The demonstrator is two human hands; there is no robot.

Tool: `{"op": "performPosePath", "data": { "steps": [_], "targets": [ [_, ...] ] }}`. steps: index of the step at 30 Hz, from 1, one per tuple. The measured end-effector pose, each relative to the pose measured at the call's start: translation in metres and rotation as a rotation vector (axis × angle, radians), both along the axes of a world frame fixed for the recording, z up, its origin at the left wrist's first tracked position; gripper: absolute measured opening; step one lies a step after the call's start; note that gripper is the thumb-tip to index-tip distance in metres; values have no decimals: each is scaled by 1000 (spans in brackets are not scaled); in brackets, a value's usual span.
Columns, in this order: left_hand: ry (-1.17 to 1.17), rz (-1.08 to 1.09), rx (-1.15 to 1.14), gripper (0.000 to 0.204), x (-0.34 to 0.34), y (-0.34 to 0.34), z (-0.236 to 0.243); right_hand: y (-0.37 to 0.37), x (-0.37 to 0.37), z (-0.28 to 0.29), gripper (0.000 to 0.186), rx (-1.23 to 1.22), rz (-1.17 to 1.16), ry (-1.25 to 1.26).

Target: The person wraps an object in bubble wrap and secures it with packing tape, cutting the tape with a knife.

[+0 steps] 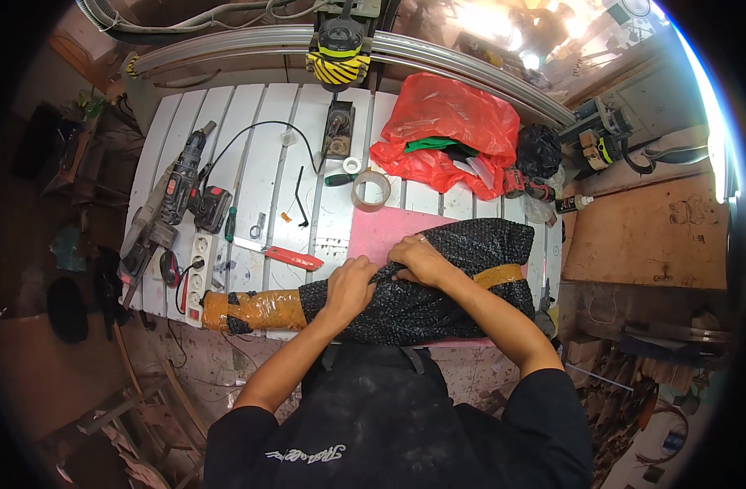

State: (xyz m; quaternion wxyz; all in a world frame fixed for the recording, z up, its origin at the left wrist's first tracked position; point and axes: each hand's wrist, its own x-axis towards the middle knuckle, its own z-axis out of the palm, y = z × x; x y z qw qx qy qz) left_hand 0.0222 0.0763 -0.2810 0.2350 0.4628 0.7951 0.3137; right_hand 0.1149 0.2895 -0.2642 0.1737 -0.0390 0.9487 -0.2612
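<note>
A long bundle in black bubble wrap (pixel 438 314) lies across the near side of the table, narrow at the left and wide at the right. Brown packing tape (pixel 259 310) covers its narrow left end, and another strip of tape (pixel 498 276) crosses the wide part. My left hand (pixel 352 287) is closed on the wrap's edge near the middle, its fingertips bent down into the film. Just to the right, my right hand (pixel 420 261) pinches the same edge from above. The fingertips of both hands are partly hidden. Pink sheet (pixel 377 232) shows beneath the bundle.
Beyond my hands are a tape roll (pixel 371 191), a red utility knife (pixel 293 258) and a black hex key (pixel 300 200). A cordless drill (pixel 181 183) and power strip (pixel 198 273) lie left. Red plastic bags (pixel 450 122) sit at the back right, below a machine spindle rail (pixel 470 69).
</note>
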Motion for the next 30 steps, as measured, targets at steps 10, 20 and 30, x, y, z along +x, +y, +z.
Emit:
{"op": "performPosePath", "data": {
  "steps": [10, 20, 30],
  "targets": [
    [185, 18, 96, 64, 26, -12, 5, 1, -17, -11, 38, -301, -438, 140],
    [259, -78, 301, 64, 18, -29, -7, -18, -52, 17, 50, 48, -564, 471],
    [110, -372, 93, 82, 89, -61, 4, -96, 176, 20, 55, 56, -329, 276]
  ]
}}
